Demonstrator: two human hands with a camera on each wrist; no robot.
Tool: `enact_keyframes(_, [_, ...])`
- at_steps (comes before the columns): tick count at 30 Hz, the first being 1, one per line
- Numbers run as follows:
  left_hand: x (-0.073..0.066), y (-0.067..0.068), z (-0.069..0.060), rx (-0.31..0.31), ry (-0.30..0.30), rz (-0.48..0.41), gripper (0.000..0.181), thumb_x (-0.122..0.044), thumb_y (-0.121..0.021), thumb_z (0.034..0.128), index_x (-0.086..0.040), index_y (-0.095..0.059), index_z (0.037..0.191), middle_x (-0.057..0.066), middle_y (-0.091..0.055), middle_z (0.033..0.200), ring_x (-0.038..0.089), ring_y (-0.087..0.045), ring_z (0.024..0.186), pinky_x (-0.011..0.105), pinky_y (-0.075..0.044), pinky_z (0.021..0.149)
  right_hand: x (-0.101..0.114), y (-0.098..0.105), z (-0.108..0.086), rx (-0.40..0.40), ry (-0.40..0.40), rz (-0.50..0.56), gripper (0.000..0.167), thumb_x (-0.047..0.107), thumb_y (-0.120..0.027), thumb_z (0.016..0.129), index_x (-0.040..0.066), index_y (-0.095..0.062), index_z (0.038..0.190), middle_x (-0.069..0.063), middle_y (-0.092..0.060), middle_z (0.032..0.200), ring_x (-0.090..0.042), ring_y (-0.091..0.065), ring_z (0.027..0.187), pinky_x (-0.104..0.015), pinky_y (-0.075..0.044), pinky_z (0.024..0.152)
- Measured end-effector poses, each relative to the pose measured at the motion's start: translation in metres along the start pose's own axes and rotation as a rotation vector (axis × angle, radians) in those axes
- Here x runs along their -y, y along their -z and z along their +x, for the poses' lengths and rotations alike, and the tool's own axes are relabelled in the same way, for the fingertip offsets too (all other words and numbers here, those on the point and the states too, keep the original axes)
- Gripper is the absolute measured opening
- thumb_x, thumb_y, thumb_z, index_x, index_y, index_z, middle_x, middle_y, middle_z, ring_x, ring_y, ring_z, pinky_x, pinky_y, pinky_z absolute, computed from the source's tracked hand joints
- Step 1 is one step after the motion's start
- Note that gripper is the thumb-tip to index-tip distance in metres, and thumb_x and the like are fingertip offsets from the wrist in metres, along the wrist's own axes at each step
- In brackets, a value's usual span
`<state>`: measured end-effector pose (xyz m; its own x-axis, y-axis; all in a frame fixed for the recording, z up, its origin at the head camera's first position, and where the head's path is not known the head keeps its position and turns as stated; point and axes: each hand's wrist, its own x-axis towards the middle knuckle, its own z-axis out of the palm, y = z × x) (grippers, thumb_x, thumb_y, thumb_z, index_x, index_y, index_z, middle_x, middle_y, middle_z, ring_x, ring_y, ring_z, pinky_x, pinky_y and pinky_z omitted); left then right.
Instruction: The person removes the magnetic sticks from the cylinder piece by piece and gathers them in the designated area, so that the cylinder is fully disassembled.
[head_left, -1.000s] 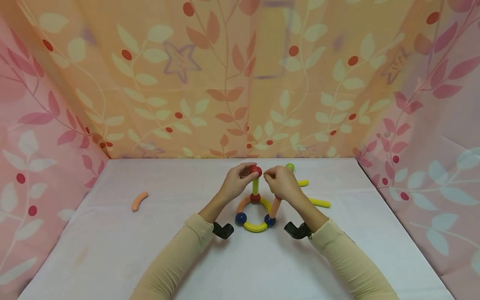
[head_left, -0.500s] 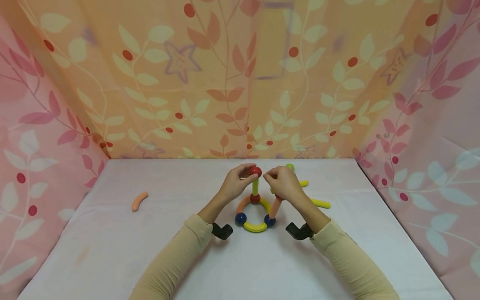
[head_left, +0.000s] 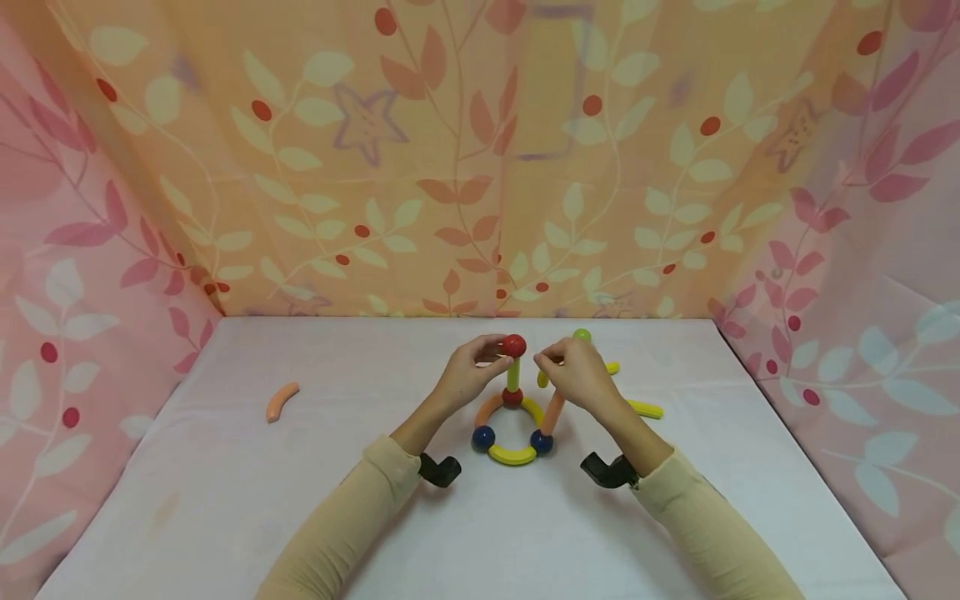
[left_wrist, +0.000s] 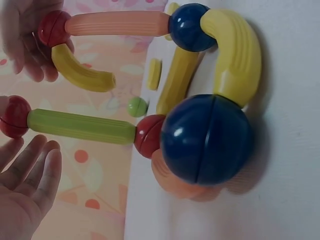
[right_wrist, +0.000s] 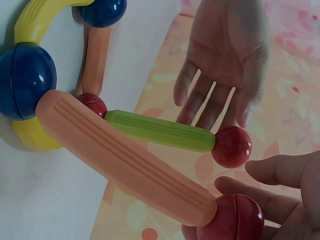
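A magnetic ball-and-stick toy stands on the table: a ring of curved sticks joined by two blue balls (head_left: 483,437) and a red ball (head_left: 512,397). From the ring's back rises a green stick (head_left: 513,377) topped by another red ball (head_left: 513,346). My left hand (head_left: 461,375) is around that top ball, fingers extended. A salmon stick (head_left: 552,414) slants up from the right blue ball to a third red ball (right_wrist: 235,217), which has a yellow curved stick (left_wrist: 80,72) attached. My right hand (head_left: 579,379) is beside this ball, thumb extended apart from it, fingers loosely behind.
A salmon curved stick (head_left: 282,402) lies alone on the left of the white table (head_left: 187,500). Behind my right hand are a green ball (head_left: 582,336) and yellow sticks, one of them straight (head_left: 645,409). Patterned cloth walls surround the table.
My left fingers have slid off the top red ball slightly, showing more of it. My right hand has shifted a little right and toward me, uncovering the yellow curved stick. The toy stands unchanged.
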<state>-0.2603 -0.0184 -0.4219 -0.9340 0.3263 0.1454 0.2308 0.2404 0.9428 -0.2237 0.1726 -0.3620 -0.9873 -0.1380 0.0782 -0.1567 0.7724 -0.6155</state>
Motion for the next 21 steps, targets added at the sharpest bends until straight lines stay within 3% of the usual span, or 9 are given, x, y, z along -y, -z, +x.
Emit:
enact_keyframes(8, [0.004, 0.001, -0.005, -0.005, 0.030, 0.016, 0.044, -0.024, -0.067, 0.0923, -0.012, -0.057, 0.134, 0.009, -0.067, 0.123, 0.027, -0.064, 0.112, 0.042, -0.053, 0.096, -0.001, 0.000, -0.010, -0.002, 0.047, -0.001, 0.021, 0.014, -0.061, 0.093, 0.001, -0.074, 0.103, -0.014, -0.068, 0.105, -0.025, -0.064, 0.090, -0.035, -0.057, 0.076])
enact_keyframes(11, [0.006, 0.003, -0.008, 0.003, 0.106, 0.061, 0.045, -0.026, -0.068, 0.0919, -0.013, -0.057, 0.134, 0.010, -0.067, 0.121, 0.027, -0.064, 0.111, 0.041, -0.054, 0.095, -0.002, 0.000, -0.014, -0.008, 0.077, -0.004, 0.021, 0.010, -0.061, 0.091, 0.002, -0.074, 0.105, -0.014, -0.069, 0.107, -0.025, -0.064, 0.089, -0.036, -0.057, 0.078])
enact_keyframes(16, [0.005, 0.005, -0.017, 0.079, 0.295, 0.208, 0.044, -0.030, -0.067, 0.0920, -0.012, -0.059, 0.132, 0.007, -0.068, 0.116, 0.023, -0.062, 0.106, 0.038, -0.055, 0.091, -0.005, 0.001, -0.020, -0.012, 0.132, 0.011, 0.022, 0.003, -0.061, 0.089, 0.003, -0.073, 0.107, -0.013, -0.068, 0.109, -0.022, -0.059, 0.084, -0.030, -0.053, 0.071])
enact_keyframes(18, [0.004, 0.005, -0.021, 0.111, 0.318, 0.238, 0.042, -0.030, -0.067, 0.0923, -0.012, -0.061, 0.130, 0.006, -0.067, 0.115, 0.023, -0.060, 0.106, 0.038, -0.054, 0.089, -0.007, 0.002, -0.022, -0.014, 0.160, 0.024, 0.024, 0.000, -0.060, 0.087, 0.003, -0.073, 0.108, -0.012, -0.068, 0.110, -0.020, -0.056, 0.081, -0.025, -0.049, 0.067])
enact_keyframes(21, [0.003, 0.002, -0.027, 0.128, 0.298, 0.241, 0.036, -0.027, -0.067, 0.0925, -0.011, -0.064, 0.125, 0.006, -0.067, 0.116, 0.023, -0.060, 0.106, 0.039, -0.054, 0.089, -0.010, 0.002, -0.025, -0.011, 0.202, 0.048, 0.028, -0.003, -0.058, 0.085, 0.004, -0.072, 0.108, -0.011, -0.068, 0.111, -0.019, -0.054, 0.080, -0.022, -0.047, 0.064])
